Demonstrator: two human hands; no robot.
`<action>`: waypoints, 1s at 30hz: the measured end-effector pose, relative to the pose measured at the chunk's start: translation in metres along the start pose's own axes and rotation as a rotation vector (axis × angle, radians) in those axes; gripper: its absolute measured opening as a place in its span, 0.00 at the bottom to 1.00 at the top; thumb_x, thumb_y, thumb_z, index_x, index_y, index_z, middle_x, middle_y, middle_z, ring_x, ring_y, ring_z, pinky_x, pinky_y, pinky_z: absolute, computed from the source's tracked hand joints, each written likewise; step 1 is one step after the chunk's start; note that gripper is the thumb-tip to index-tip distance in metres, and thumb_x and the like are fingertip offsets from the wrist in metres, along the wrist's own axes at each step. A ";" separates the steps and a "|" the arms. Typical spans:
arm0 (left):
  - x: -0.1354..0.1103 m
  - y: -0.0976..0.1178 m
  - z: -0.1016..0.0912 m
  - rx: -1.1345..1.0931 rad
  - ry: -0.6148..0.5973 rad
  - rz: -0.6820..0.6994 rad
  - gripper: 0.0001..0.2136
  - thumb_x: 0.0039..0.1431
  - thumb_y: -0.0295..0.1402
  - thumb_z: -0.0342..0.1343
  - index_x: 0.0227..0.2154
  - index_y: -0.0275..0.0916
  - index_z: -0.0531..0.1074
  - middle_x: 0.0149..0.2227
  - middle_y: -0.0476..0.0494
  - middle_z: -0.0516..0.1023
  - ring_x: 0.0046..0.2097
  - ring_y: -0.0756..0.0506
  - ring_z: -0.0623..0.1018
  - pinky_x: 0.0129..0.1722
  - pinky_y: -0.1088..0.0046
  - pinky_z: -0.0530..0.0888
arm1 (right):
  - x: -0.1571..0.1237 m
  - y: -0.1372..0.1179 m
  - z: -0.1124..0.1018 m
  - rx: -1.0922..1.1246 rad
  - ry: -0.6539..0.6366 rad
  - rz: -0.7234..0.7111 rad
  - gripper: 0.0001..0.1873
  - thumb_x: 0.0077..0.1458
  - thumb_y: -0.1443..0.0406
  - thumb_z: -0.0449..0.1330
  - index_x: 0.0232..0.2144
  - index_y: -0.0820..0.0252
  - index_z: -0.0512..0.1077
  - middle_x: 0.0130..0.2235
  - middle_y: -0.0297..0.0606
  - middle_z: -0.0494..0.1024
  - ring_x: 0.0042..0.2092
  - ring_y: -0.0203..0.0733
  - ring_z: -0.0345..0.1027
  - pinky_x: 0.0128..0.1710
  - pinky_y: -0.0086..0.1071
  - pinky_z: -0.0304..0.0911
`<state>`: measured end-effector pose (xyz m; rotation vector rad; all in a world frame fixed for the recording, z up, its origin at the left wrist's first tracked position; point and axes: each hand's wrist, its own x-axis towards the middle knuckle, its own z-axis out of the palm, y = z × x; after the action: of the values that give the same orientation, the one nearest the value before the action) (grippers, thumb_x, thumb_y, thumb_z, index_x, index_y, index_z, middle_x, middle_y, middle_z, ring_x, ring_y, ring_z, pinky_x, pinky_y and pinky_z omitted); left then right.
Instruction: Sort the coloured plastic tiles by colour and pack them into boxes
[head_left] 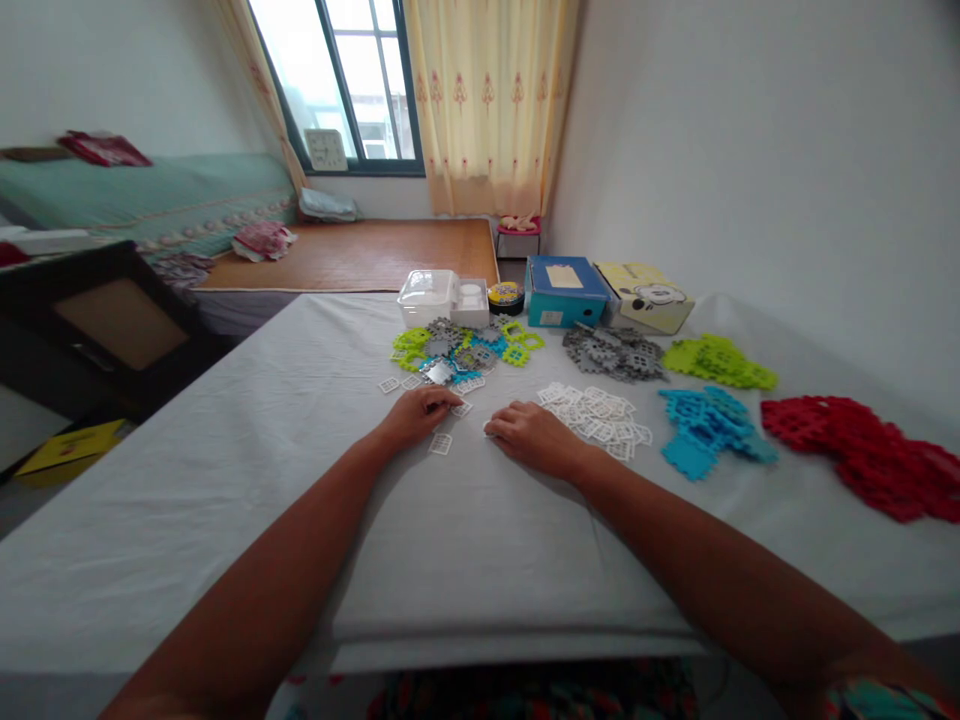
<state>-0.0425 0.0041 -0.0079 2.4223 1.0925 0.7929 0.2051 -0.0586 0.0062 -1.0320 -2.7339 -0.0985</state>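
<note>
My left hand point(417, 416) rests on the sheet with its fingers pinched together at the edge of a small white window-shaped plastic piece point(463, 409). Another such white piece point(441, 443) lies flat just below that hand. My right hand point(537, 438) is closed, fingertips down on the sheet, with a sliver of white showing under them; most of that piece is hidden. Right beside it spreads a pile of white window pieces point(600, 415). Beyond my left hand sits a mixed heap of grey, blue and lime-green interlocking plastic pieces point(444, 340), with several white ones at its near edge.
Sorted piles of grey pieces point(611, 352), lime-green pieces point(720, 361), blue pieces point(694, 445) and red pieces point(862, 445) lie to the right. Behind stand a clear plastic box point(427, 295), a round tin point(505, 297), a blue box point(566, 290) and a yellow box point(645, 295).
</note>
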 end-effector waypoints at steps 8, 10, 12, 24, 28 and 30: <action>0.000 -0.001 0.000 0.028 -0.018 -0.001 0.13 0.57 0.29 0.49 0.39 0.42 0.78 0.39 0.47 0.81 0.42 0.47 0.79 0.45 0.72 0.73 | -0.007 0.017 -0.014 -0.067 0.127 0.235 0.13 0.59 0.71 0.55 0.45 0.58 0.74 0.43 0.42 0.78 0.46 0.46 0.65 0.43 0.36 0.57; 0.000 -0.001 -0.001 0.031 -0.023 -0.001 0.13 0.57 0.29 0.49 0.39 0.42 0.78 0.39 0.47 0.81 0.42 0.47 0.79 0.45 0.73 0.73 | -0.014 0.030 -0.019 -0.081 0.167 0.362 0.13 0.57 0.71 0.55 0.43 0.58 0.74 0.42 0.42 0.78 0.46 0.47 0.66 0.43 0.37 0.58; 0.000 0.000 -0.001 0.037 -0.024 -0.001 0.13 0.57 0.29 0.49 0.38 0.42 0.78 0.39 0.47 0.81 0.42 0.47 0.79 0.45 0.73 0.72 | -0.021 0.042 -0.022 -0.105 0.187 0.453 0.12 0.57 0.70 0.55 0.42 0.59 0.75 0.43 0.44 0.77 0.46 0.48 0.66 0.43 0.38 0.59; -0.001 -0.002 0.000 0.050 -0.016 0.032 0.13 0.58 0.28 0.49 0.39 0.41 0.78 0.40 0.47 0.81 0.43 0.47 0.78 0.46 0.72 0.72 | -0.006 0.015 0.007 0.135 0.100 -0.021 0.13 0.61 0.64 0.57 0.47 0.60 0.74 0.49 0.44 0.76 0.48 0.46 0.66 0.51 0.40 0.62; -0.001 -0.002 -0.001 0.052 -0.027 0.032 0.13 0.58 0.28 0.49 0.39 0.41 0.78 0.40 0.46 0.81 0.43 0.47 0.78 0.46 0.72 0.72 | -0.004 0.014 0.005 0.168 0.076 -0.024 0.11 0.63 0.66 0.53 0.39 0.59 0.76 0.44 0.42 0.79 0.43 0.42 0.68 0.47 0.36 0.63; 0.000 -0.001 -0.001 0.052 -0.029 0.031 0.13 0.58 0.28 0.49 0.39 0.41 0.78 0.40 0.46 0.81 0.43 0.47 0.78 0.46 0.71 0.72 | -0.006 0.015 0.002 0.194 0.071 -0.029 0.12 0.64 0.66 0.53 0.39 0.59 0.76 0.43 0.42 0.79 0.43 0.41 0.68 0.47 0.35 0.63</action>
<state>-0.0438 0.0045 -0.0079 2.4916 1.0794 0.7461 0.2187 -0.0512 0.0030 -0.9173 -2.6330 0.1207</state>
